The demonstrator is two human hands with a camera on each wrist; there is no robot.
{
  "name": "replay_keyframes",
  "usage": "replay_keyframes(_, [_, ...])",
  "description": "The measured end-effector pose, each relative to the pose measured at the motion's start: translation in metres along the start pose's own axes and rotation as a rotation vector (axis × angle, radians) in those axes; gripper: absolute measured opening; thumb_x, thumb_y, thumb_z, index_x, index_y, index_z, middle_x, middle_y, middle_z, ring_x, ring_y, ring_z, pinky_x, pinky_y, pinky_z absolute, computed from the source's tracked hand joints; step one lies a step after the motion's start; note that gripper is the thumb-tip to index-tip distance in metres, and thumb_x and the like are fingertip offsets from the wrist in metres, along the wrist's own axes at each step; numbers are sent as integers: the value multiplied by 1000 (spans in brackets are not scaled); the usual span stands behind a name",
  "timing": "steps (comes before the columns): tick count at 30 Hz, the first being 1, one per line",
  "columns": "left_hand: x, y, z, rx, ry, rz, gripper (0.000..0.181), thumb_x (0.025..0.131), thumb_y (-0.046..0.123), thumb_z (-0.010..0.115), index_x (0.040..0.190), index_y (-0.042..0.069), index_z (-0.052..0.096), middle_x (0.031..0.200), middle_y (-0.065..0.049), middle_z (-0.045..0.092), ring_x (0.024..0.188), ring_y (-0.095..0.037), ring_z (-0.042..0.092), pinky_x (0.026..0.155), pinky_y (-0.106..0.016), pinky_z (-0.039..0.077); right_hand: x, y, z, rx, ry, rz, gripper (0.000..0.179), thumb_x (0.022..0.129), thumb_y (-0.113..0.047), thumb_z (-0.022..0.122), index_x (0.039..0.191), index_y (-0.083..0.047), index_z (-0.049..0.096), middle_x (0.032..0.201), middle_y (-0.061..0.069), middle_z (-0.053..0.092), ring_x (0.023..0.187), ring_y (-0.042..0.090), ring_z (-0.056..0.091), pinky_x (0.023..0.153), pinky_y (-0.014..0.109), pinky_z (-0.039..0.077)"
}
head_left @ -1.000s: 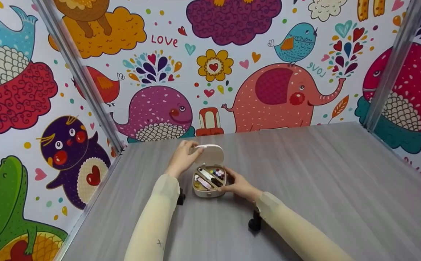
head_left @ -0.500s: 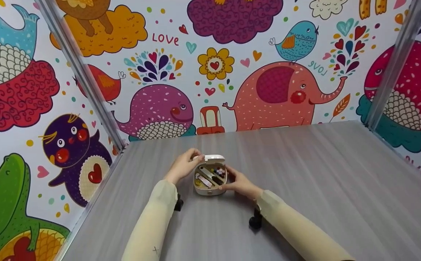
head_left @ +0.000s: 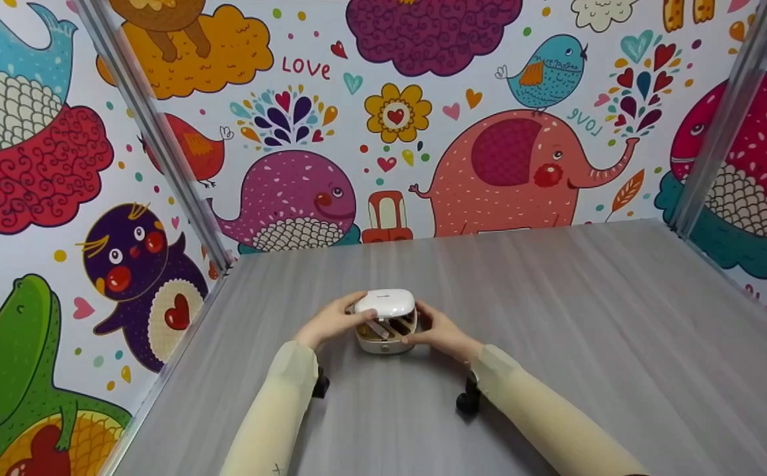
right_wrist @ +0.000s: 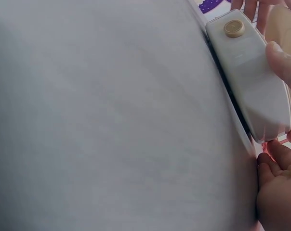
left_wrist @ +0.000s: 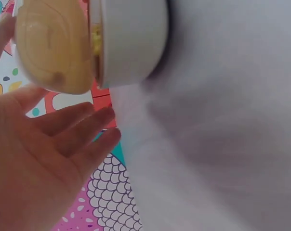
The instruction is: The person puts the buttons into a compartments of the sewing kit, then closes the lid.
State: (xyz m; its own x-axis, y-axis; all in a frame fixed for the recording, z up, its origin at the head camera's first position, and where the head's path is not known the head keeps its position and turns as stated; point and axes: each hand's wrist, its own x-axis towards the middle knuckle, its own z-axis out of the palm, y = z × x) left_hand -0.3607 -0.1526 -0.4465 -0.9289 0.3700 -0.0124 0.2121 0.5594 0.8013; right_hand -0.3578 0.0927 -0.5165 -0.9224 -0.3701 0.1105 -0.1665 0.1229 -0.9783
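Observation:
A small white hinged box [head_left: 383,347] sits on the table, its glossy lid [head_left: 389,301] tilted partway down over the base. My left hand [head_left: 332,322] pinches the lid at its left side, thumb in front and index finger behind; its other fingers extend past the box in the left wrist view. On the opposite side, my right hand [head_left: 446,334] grips the base, thumb near the front corner and fingers round the right side. A gold round button [right_wrist: 233,28] marks the front wall. Slim items in divided compartments [head_left: 378,328] show through the gap; the lid hides the rest.
The grey wood-grain table [head_left: 555,317] extends around the box. Behind it stands a wall [head_left: 449,53] printed with cartoon animals, with metal posts [head_left: 152,139] at the corners. Black wrist mounts [head_left: 468,400] hang under the sleeves.
My left hand has swung the lid from upright forward and down, covering much of the compartments. My right hand has kept its grip on the base.

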Motion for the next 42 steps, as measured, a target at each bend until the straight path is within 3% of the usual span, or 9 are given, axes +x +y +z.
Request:
replay_keyframes(3, [-3,-4,2,30,-12,59,76,90,39,67,148,0,37,147,-21,40,134,-37,38,107,-49,32,0,0,0,9,4,6,95,76,-8,82,151,4,25,153,23,30,139,36,29,111,47,24])
replay_keyframes(6, [-5,-6,5,71,-9,73,78,90,41,68,149,2,36,147,-20,41,132,-36,41,106,-49,34,0,-1,0,2,2,8,96,75,-9,82,151,3,25,153,22,30,138,34,30,111,46,25])
replay_keyframes(17, [-10,-15,15,162,54,42,79,85,43,73,148,8,40,143,-18,48,126,-33,50,103,-47,39,0,2,-1,-39,-1,38,98,76,-19,84,152,-2,25,155,17,28,142,31,23,113,45,22])
replay_keyframes(24, [-11,-17,19,185,79,32,80,83,46,74,148,11,42,141,-16,50,123,-29,53,101,-45,41,-2,-1,-1,-70,22,59,93,81,-29,80,152,-1,27,154,18,30,140,32,29,111,47,25])
replay_keyframes(36, [-11,-15,21,205,102,34,82,81,46,76,147,10,44,141,-15,50,123,-29,53,101,-45,41,-3,-6,-1,-47,10,42,88,82,-20,79,151,1,28,153,20,31,139,34,29,112,48,24])
replay_keyframes(42, [-13,-16,23,214,113,11,82,79,47,77,147,13,44,142,-12,50,123,-26,53,101,-43,41,-12,-22,0,-25,-14,32,84,84,-14,77,149,6,27,152,24,31,138,37,29,112,50,23])
